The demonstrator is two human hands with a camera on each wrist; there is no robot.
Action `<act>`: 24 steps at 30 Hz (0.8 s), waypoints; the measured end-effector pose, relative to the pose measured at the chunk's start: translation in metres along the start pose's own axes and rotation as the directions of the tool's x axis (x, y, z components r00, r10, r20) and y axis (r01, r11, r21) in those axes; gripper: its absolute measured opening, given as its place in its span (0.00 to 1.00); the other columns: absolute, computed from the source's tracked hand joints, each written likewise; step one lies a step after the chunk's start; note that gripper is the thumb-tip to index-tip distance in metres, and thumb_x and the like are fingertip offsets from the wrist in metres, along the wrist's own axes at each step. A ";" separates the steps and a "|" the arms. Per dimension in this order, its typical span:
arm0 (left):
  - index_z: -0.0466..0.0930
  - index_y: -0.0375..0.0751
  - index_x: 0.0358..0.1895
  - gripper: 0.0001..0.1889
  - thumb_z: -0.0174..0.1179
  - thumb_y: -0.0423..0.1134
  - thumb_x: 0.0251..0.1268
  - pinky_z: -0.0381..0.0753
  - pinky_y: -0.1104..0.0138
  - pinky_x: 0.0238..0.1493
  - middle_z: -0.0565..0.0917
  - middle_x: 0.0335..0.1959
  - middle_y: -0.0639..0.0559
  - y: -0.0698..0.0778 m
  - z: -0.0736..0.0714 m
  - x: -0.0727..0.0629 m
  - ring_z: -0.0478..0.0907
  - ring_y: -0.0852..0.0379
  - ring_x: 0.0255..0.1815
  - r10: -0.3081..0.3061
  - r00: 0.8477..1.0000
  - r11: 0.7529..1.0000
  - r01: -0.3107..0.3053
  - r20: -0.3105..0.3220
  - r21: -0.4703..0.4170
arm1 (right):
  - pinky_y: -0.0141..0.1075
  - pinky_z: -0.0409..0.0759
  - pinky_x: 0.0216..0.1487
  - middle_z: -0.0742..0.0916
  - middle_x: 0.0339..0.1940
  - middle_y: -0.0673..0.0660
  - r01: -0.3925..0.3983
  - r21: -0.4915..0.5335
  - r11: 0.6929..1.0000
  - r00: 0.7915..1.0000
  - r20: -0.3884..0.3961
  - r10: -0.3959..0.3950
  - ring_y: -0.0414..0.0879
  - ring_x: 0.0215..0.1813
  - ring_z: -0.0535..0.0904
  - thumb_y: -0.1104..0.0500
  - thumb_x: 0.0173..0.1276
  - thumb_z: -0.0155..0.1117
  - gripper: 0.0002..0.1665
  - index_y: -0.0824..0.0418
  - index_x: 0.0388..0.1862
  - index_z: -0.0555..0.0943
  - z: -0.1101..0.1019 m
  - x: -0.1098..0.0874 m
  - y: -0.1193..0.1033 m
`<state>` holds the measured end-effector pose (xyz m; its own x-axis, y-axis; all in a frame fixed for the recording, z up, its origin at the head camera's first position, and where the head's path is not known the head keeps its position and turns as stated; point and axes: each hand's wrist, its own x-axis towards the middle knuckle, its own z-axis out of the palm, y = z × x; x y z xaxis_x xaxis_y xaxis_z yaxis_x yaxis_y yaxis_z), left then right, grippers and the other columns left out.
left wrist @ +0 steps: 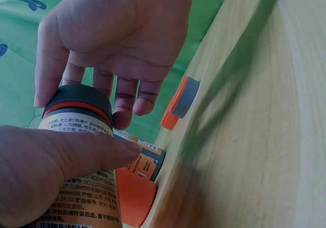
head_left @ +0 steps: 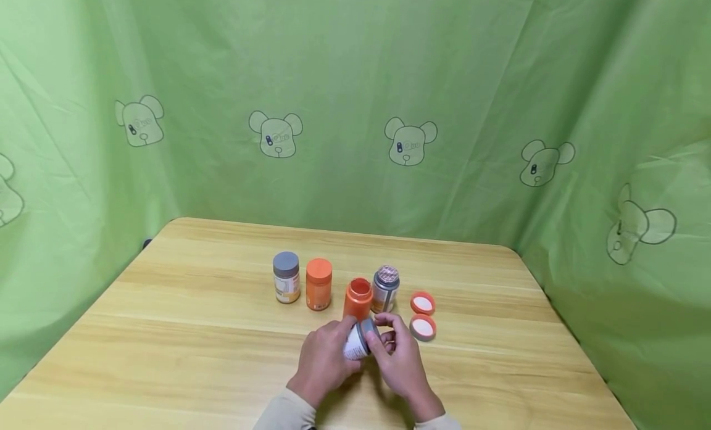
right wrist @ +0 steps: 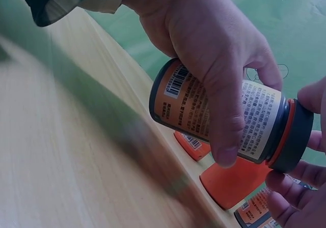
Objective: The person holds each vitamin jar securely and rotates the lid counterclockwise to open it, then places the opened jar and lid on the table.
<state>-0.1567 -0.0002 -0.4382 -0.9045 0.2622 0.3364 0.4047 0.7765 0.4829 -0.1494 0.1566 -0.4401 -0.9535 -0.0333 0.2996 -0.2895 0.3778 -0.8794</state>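
Note:
My left hand [head_left: 324,362] grips a supplement bottle [right wrist: 191,103] with a dark rim and an orange and white printed label, tilted above the table. At its top sits a dark grey cap [right wrist: 298,136] with an orange inner ring showing beneath it. The fingers and thumb of my right hand [head_left: 404,362] pinch this cap from the side. Just beyond the hands stands an uncapped orange bottle [head_left: 358,301], its lower part hidden by them. Beside it is an uncapped grey bottle [head_left: 384,294] with a patterned seal over its mouth.
To the left stand a grey-capped bottle [head_left: 286,282] and an orange bottle [head_left: 319,288] with its lid on. Two loose caps, one orange [head_left: 423,302] and one grey-sided [head_left: 423,328], lie inside-up on the right. Green curtains [head_left: 344,189] surround the wooden table [head_left: 194,331].

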 end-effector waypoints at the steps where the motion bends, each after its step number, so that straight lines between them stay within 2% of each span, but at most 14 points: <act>1: 0.77 0.46 0.49 0.32 0.81 0.42 0.34 0.75 0.64 0.30 0.81 0.31 0.51 0.000 0.000 0.000 0.74 0.57 0.26 -0.004 1.000 1.000 0.004 0.004 -0.001 | 0.33 0.76 0.38 0.79 0.52 0.61 0.001 0.012 1.000 1.000 0.006 -0.002 0.45 0.38 0.76 0.62 0.68 0.62 0.20 0.68 0.56 0.72 0.000 0.000 -0.001; 7: 0.77 0.46 0.49 0.32 0.81 0.42 0.34 0.75 0.64 0.30 0.82 0.32 0.51 0.000 0.000 -0.001 0.75 0.58 0.26 -0.010 1.000 1.000 0.010 0.001 -0.003 | 0.36 0.78 0.41 0.78 0.55 0.63 0.024 0.042 0.999 0.999 0.028 -0.025 0.49 0.44 0.77 0.64 0.69 0.59 0.20 0.69 0.58 0.70 0.000 0.000 0.002; 16: 0.76 0.46 0.48 0.32 0.81 0.42 0.34 0.73 0.65 0.28 0.81 0.30 0.51 0.001 -0.001 0.000 0.74 0.58 0.25 0.017 1.000 1.000 -0.017 -0.011 -0.001 | 0.32 0.76 0.36 0.79 0.51 0.63 0.028 -0.026 0.999 0.999 -0.033 -0.029 0.43 0.37 0.75 0.60 0.69 0.62 0.20 0.68 0.56 0.72 -0.001 0.000 -0.001; 24: 0.77 0.46 0.49 0.32 0.81 0.42 0.34 0.75 0.64 0.30 0.82 0.32 0.50 0.001 0.000 -0.001 0.75 0.57 0.26 -0.005 1.000 1.000 0.005 0.002 -0.002 | 0.35 0.77 0.40 0.79 0.51 0.65 0.054 -0.010 0.999 0.998 -0.025 -0.054 0.47 0.42 0.77 0.63 0.68 0.61 0.19 0.68 0.55 0.72 -0.002 -0.001 -0.002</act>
<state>-0.1558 0.0000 -0.4377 -0.9068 0.2592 0.3326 0.4004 0.7766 0.4864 -0.1480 0.1573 -0.4381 -0.9341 -0.0307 0.3558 -0.3395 0.3848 -0.8583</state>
